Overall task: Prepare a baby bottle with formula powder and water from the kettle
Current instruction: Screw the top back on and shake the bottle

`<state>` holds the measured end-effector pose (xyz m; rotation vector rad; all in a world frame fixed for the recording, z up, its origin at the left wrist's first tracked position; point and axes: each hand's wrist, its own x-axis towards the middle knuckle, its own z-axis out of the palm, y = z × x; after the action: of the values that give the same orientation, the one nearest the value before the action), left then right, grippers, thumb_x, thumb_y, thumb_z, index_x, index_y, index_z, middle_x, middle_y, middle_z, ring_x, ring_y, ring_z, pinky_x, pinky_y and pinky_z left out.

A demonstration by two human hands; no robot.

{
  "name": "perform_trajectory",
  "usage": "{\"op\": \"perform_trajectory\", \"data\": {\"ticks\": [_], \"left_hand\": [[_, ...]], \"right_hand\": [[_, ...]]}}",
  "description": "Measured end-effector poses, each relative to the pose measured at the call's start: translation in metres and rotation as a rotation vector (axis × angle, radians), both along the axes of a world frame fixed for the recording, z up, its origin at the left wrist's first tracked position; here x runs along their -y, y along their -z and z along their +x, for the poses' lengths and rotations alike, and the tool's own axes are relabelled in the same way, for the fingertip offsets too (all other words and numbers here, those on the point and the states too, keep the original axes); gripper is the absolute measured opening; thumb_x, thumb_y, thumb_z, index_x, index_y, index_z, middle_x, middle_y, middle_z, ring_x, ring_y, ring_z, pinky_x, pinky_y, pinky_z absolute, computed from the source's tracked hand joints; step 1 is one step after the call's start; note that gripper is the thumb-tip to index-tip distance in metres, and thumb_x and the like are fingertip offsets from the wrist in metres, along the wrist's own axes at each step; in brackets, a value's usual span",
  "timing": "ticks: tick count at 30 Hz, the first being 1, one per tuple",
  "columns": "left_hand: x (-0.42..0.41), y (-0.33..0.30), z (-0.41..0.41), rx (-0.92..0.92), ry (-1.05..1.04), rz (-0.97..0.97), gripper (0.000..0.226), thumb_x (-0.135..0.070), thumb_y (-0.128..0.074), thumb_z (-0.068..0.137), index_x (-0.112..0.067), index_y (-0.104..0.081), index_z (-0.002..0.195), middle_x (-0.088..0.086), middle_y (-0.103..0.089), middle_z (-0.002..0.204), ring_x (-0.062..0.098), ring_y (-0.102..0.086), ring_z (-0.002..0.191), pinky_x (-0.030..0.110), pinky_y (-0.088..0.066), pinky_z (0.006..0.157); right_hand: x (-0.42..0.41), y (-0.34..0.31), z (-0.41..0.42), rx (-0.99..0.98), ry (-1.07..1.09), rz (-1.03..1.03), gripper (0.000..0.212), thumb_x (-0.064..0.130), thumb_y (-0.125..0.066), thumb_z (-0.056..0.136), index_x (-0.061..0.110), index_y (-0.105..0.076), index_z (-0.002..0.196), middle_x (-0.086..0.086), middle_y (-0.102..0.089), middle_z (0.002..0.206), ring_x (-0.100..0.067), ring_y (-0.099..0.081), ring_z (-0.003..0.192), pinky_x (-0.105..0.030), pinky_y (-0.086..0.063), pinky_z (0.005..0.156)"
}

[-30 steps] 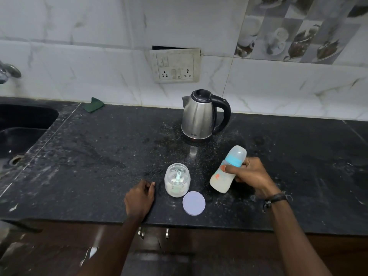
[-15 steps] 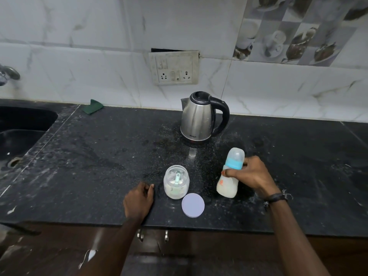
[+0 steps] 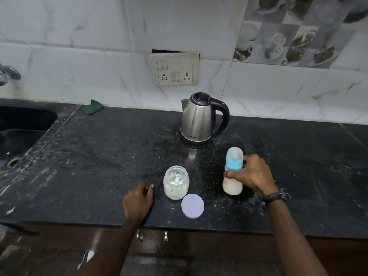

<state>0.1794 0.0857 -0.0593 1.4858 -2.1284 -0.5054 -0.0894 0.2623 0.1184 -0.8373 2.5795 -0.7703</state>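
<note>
The baby bottle (image 3: 232,186), with a blue collar, a clear cap and milky liquid inside, stands upright on the black counter (image 3: 99,156). My right hand (image 3: 252,173) wraps around its middle. An open clear jar of formula powder (image 3: 176,182) with a pale green scoop inside stands to the left of the bottle. Its lilac lid (image 3: 192,205) lies flat in front of it. My left hand (image 3: 138,202) rests loosely curled on the counter, just left of the jar, holding nothing. The steel kettle (image 3: 199,118) with a black handle stands behind them, lid down.
A dark sink (image 3: 22,128) is set into the counter at the left, with a tap (image 3: 8,73) above it. A green scrub pad (image 3: 93,109) lies by the wall. A socket panel (image 3: 175,69) is on the tiled wall. Powder specks cover the counter.
The bottle was tilted in my right hand above the counter; it has come upright and now stands on the counter. My left hand has stayed beside the jar.
</note>
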Motion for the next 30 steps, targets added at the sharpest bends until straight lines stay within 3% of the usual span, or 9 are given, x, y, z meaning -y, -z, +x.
{"op": "perform_trajectory", "data": {"ticks": [2, 5, 9, 13, 16, 20, 23, 27, 30], "left_hand": [[0.000, 0.000, 0.000, 0.001, -0.001, 0.000, 0.023, -0.035, -0.072, 0.090, -0.018, -0.068, 0.075, 0.007, -0.069, 0.065, 0.033, -0.067, 0.061, 0.030, -0.042, 0.056], [0.000, 0.000, 0.000, -0.006, 0.001, -0.005, 0.023, -0.033, -0.073, 0.090, -0.017, -0.067, 0.074, 0.006, -0.069, 0.064, 0.032, -0.066, 0.060, 0.028, -0.038, 0.055], [0.001, 0.002, 0.001, -0.006, 0.000, -0.007, 0.023, -0.034, -0.073, 0.090, -0.018, -0.066, 0.074, 0.005, -0.068, 0.063, 0.030, -0.066, 0.059, 0.028, -0.038, 0.055], [0.002, 0.003, 0.001, -0.013, 0.010, -0.010, 0.024, -0.034, -0.072, 0.090, -0.018, -0.066, 0.074, 0.004, -0.068, 0.062, 0.029, -0.065, 0.058, 0.027, -0.038, 0.055], [0.003, 0.006, 0.001, -0.010, 0.004, 0.004, 0.025, -0.037, -0.071, 0.090, -0.019, -0.066, 0.074, 0.004, -0.068, 0.063, 0.030, -0.067, 0.060, 0.031, -0.043, 0.054], [0.005, 0.009, 0.001, -0.011, 0.011, -0.005, 0.024, -0.037, -0.071, 0.090, -0.019, -0.066, 0.074, 0.003, -0.068, 0.062, 0.028, -0.066, 0.058, 0.029, -0.042, 0.055], [0.005, 0.011, 0.002, -0.009, 0.005, -0.003, 0.024, -0.038, -0.070, 0.090, -0.019, -0.067, 0.076, 0.003, -0.069, 0.064, 0.028, -0.067, 0.060, 0.032, -0.045, 0.055], [0.006, 0.012, 0.002, -0.014, 0.006, 0.001, 0.024, -0.039, -0.070, 0.091, -0.019, -0.067, 0.077, 0.002, -0.070, 0.065, 0.027, -0.067, 0.061, 0.031, -0.044, 0.055], [0.007, 0.013, 0.002, -0.016, 0.008, 0.001, 0.024, -0.040, -0.069, 0.091, -0.019, -0.067, 0.078, 0.002, -0.069, 0.064, 0.027, -0.067, 0.060, 0.032, -0.047, 0.055]], "right_hand": [[0.000, 0.002, 0.000, -0.024, 0.010, -0.023, 0.042, 0.041, -0.088, 0.055, 0.025, -0.071, 0.090, 0.002, -0.073, 0.088, -0.020, -0.069, 0.084, -0.038, -0.056, 0.077], [-0.001, 0.002, -0.003, 0.161, -0.041, -0.098, 0.037, 0.030, -0.091, 0.055, 0.024, -0.074, 0.087, 0.007, -0.076, 0.087, -0.013, -0.072, 0.084, -0.043, -0.058, 0.085], [-0.003, 0.002, -0.004, -0.009, 0.007, -0.049, 0.043, 0.038, -0.089, 0.056, 0.024, -0.071, 0.092, 0.004, -0.072, 0.090, -0.020, -0.069, 0.086, -0.040, -0.056, 0.079], [-0.005, 0.004, -0.006, 0.127, -0.037, -0.076, 0.037, 0.033, -0.089, 0.057, 0.024, -0.074, 0.090, 0.006, -0.075, 0.089, -0.015, -0.071, 0.084, -0.043, -0.058, 0.083], [-0.004, 0.004, -0.004, -0.044, 0.002, -0.041, 0.045, 0.038, -0.089, 0.057, 0.023, -0.071, 0.096, 0.002, -0.073, 0.092, -0.020, -0.068, 0.085, -0.039, -0.055, 0.078], [-0.004, 0.006, -0.002, 0.154, -0.058, -0.131, 0.034, 0.027, -0.091, 0.059, 0.025, -0.074, 0.088, 0.004, -0.076, 0.091, -0.010, -0.072, 0.083, -0.038, -0.058, 0.081], [-0.001, 0.005, 0.000, -0.024, -0.017, -0.061, 0.044, 0.040, -0.088, 0.055, 0.026, -0.072, 0.094, 0.005, -0.073, 0.090, -0.018, -0.068, 0.085, -0.038, -0.055, 0.078], [0.000, 0.007, -0.001, 0.144, -0.094, -0.115, 0.037, 0.029, -0.090, 0.056, 0.030, -0.073, 0.089, 0.010, -0.076, 0.088, -0.009, -0.072, 0.085, -0.041, -0.057, 0.086], [-0.001, 0.005, 0.000, -0.012, -0.064, -0.039, 0.048, 0.038, -0.089, 0.055, 0.030, -0.072, 0.099, 0.006, -0.074, 0.092, -0.017, -0.069, 0.088, -0.038, -0.055, 0.081]]}}
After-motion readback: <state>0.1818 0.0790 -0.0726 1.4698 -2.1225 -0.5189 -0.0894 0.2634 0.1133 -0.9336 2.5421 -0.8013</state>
